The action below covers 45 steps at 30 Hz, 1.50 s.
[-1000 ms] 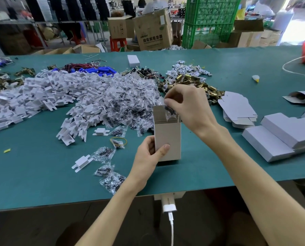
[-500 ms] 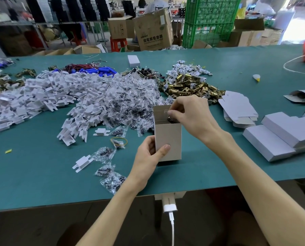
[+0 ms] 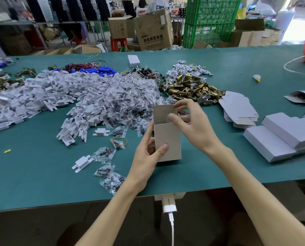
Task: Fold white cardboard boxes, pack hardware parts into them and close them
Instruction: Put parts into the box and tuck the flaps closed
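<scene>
Bench (image 3: pixel 32 183) teal-topped w/ clip pile (image 3: pixel 47 96), white box (image 3: pixel 167 139); cartons (image 3: pixel 153 31), grn crate (image 3: pixel 210 20) behind.

A plain teal cover is stretching over the table (image 3: pixel 41 183). Near its front edge the box (image 3: pixel 167 139) is showing off-white walls and a grey-brown inner flap. Behind it, white brackets (image 3: pixel 47 93), clear bags (image 3: pixel 126 98) speckled with black, and brass-gold hardware (image 3: pixel 189 87) are lying in heaps. Blue cylinders (image 3: pixel 98 70) are peeking out toward the far edge, and pale white closed boxes (image 3: pixel 272 139) are sitting by the right edge.
</scene>
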### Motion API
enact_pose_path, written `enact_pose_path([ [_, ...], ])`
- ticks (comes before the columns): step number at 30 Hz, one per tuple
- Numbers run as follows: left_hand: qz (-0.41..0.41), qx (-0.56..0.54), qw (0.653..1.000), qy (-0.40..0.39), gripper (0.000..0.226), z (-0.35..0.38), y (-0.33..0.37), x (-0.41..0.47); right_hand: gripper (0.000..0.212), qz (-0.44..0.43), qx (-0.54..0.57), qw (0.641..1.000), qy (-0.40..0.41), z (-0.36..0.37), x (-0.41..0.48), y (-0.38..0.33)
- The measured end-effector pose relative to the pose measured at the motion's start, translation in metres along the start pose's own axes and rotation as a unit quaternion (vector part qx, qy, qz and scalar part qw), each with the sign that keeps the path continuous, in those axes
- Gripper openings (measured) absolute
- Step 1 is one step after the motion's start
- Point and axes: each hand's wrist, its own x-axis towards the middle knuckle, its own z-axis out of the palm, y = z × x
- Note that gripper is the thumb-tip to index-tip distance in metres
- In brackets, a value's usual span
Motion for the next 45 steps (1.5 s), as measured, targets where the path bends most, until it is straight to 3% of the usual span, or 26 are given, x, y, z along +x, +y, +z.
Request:
enact_pose_path([
  [3,0.012,-0.008,1.0,0.013,0.078,-0.001,0.001,0.0,0.035,0.046,0.121,0.991,-0.032,0.012,-0.018,0.017],
  [6,0.001,-0.019,1.0,0.016,0.069,0.001,0.001,0.001,0.044,0.075,0.213,0.974,0.001,0.022,-0.031,0.028],
  [10,-0.008,-0.009,0.999,0.048,0.055,0.001,-0.001,0.001,0.04,0.136,0.304,0.942,0.039,0.032,-0.041,0.036],
  [21,-0.017,-0.028,0.998,0.053,0.051,0.0,-0.002,0.0,0.026,0.116,0.301,0.946,0.019,0.034,-0.043,0.04],
  [26,-0.028,-0.024,0.998,0.048,0.043,0.0,-0.004,-0.001,0.013,0.11,0.272,0.956,-0.012,0.035,-0.044,0.039],
  [34,-0.032,-0.021,0.998,0.051,0.03,0.001,-0.002,0.0,0.009,0.109,0.259,0.959,-0.017,0.035,-0.044,0.039],
  [41,-0.025,-0.006,0.998,0.059,0.012,0.001,-0.003,-0.002,0.026,0.099,0.259,0.96,-0.044,0.034,-0.045,0.039],
  [45,-0.027,0.0,0.997,0.075,0.02,0.0,-0.002,-0.002,0.027,0.101,0.255,0.961,-0.035,0.034,-0.045,0.039],
])
